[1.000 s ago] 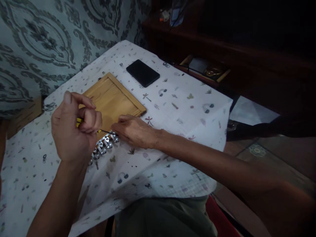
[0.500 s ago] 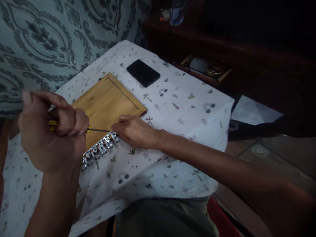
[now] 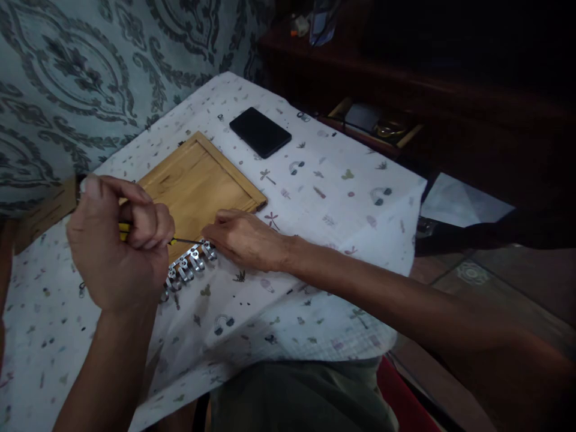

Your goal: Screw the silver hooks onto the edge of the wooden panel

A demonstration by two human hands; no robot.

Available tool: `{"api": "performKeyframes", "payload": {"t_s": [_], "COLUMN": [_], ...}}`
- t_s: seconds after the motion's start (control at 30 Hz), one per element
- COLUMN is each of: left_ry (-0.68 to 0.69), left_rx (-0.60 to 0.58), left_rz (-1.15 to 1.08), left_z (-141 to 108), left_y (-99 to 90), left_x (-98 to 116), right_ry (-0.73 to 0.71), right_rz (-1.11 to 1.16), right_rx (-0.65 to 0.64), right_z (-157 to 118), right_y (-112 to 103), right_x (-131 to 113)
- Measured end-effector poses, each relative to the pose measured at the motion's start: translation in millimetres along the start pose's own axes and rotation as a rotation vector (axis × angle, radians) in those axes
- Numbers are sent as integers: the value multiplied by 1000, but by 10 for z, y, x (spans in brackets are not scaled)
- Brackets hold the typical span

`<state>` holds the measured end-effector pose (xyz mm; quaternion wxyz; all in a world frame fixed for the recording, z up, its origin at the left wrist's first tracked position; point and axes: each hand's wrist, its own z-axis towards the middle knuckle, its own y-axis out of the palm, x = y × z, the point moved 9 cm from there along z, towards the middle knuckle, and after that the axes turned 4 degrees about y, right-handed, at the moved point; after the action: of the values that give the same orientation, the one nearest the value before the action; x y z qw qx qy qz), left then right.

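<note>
My left hand (image 3: pixel 119 255) is closed around the handle of a yellow-and-black screwdriver (image 3: pixel 188 241). Its thin shaft points right, with the tip at the upper end of a silver metal strip with several curved hooks (image 3: pixel 184 269). This hook strip lies along the near edge of a flat wooden board (image 3: pixel 198 186) with a raised border. The fingers of my right hand (image 3: pixel 247 241) are bent and pinched at the strip's upper end, beside the screwdriver tip. What lies right under those fingertips is hidden. My left hand covers the board's lower left part.
A black phone (image 3: pixel 261 132) lies on the patterned white tablecloth (image 3: pixel 324 198) beyond the board. A brown cardboard piece (image 3: pixel 47 213) is at the left, by a patterned curtain (image 3: pixel 76 78). Dark furniture with an open drawer (image 3: pixel 375 126) stands at the back right.
My left hand has moved to the right and slightly down with the screwdriver, and the tip has shifted a little nearer my right fingers. The right hand, board and phone stay put.
</note>
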<state>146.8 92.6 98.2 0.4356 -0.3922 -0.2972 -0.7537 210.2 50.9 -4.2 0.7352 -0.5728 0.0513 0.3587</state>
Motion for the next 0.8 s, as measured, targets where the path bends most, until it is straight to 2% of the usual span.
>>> {"api": "performKeyframes", "payload": {"t_s": [0.2,0.4,0.63,0.8], "left_ry": [-36,-27,5,46], "left_rx": [31,6,-116,-68], "left_rz": [8,29,184,206], "left_z": [-13,-34,-82,-102], "left_y": [15,9,53,-19], "left_x": [-55,-73,-37,-11], "right_ry": [13,24,9,12], "right_rz": [-48,-43,-25,-47], "right_rx": [-34,-38,-51,-28], "right_z": [15,10,15,15], "right_y": [19,13,14,14], "right_x": [0,0,-2,6]}}
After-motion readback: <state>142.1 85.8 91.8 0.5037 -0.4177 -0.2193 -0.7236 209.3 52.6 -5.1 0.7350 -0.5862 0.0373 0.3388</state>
